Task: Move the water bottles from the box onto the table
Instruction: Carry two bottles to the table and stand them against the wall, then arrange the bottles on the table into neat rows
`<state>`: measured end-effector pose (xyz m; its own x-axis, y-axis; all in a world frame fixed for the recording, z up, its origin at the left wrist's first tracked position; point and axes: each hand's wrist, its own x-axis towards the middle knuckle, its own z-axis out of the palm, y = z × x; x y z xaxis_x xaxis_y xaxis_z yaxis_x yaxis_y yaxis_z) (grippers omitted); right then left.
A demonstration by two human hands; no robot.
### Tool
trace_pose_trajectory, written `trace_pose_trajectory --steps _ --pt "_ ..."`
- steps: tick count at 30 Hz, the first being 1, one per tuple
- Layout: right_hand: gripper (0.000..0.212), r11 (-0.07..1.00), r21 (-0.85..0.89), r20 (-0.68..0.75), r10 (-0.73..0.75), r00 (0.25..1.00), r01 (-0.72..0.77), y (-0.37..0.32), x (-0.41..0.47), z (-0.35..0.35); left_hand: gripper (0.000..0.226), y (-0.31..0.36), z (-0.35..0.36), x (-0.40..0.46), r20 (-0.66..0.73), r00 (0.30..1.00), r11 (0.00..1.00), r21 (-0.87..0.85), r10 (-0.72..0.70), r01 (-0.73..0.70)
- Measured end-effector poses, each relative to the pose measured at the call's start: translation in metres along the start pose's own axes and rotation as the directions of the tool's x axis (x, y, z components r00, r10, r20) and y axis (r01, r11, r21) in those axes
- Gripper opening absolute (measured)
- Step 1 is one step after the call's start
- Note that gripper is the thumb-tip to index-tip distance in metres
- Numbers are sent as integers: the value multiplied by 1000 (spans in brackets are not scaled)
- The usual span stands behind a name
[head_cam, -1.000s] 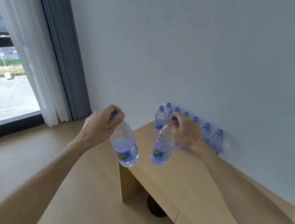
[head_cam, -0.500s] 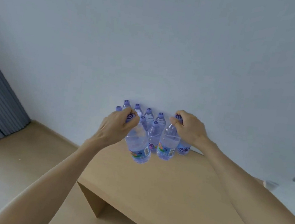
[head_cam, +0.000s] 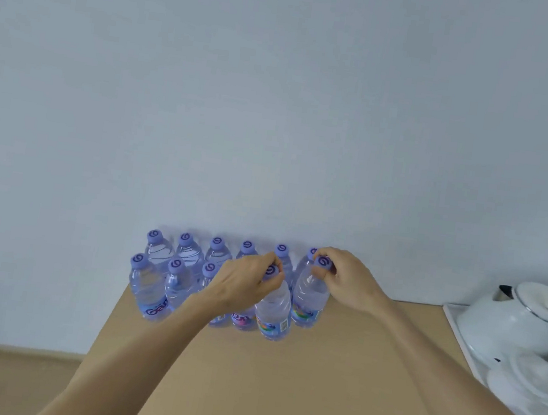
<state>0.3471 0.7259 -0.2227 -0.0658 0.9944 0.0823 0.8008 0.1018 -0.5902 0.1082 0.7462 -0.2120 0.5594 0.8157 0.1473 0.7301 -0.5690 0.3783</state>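
Both hands have carried their bottles up to the rows against the wall since half a second ago, and the view now faces the table (head_cam: 328,397) squarely. Left hand (head_cam: 242,284), forearm reaching in from 7 o'clock, pinches the cap of a tilted bottle (head_cam: 273,314) whose base sits at the front of the group. Right hand (head_cam: 348,282), arm entering from 4 o'clock, grips the cap of an upright bottle (head_cam: 309,301) at the row's right end. Other bottles (head_cam: 153,282) stand in two rows at 12 o'clock. A white kettle (head_cam: 510,322) sits at 3 o'clock.
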Motion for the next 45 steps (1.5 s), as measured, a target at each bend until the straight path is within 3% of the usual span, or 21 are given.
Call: trace_pose_trajectory --steps 3,6,9,13,18,22,27,30,33,37,45 --pt "2 999 13 6 45 999 -45 7 -3 7 22 -9 12 21 76 995 996 62 56 -61" --pt "17 997 7 -6 71 997 -71 13 -2 16 22 -15 22 37 136 989 991 114 61 -76" --pt "5 996 -5 -3 92 996 -92 19 2 23 20 -17 32 48 179 983 987 146 45 -71" --pt "18 994 -3 -8 112 994 -112 25 5 31 22 -18 39 60 223 974 978 192 40 -84" --pt "21 995 -9 20 97 995 -96 32 2 42 21 -23 45 62 241 969 956 263 61 -126" --pt "11 994 31 23 105 994 -106 36 2 47 21 -22 45 60 244 966 930 329 86 -166" --pt "23 988 80 87 123 989 -130 37 -1 44 31 -22 42 57 269 960 922 348 75 -170" --pt "41 988 -31 153 154 976 -151 37 -4 33 38 -24 36 52 270 962 951 282 47 -126" --pt "52 940 -292 64 203 977 -176 31 3 16 33 -31 24 44 215 977 995 98 -1 -21" --pt "47 963 -200 -29 176 984 -179 17 23 2 23 -44 1 32 99 993 998 1 -62 63" --pt "34 998 -49 8 -27 1000 27 -39 67 23 8 -81 -42 -20 -103 957 950 -188 -272 249"
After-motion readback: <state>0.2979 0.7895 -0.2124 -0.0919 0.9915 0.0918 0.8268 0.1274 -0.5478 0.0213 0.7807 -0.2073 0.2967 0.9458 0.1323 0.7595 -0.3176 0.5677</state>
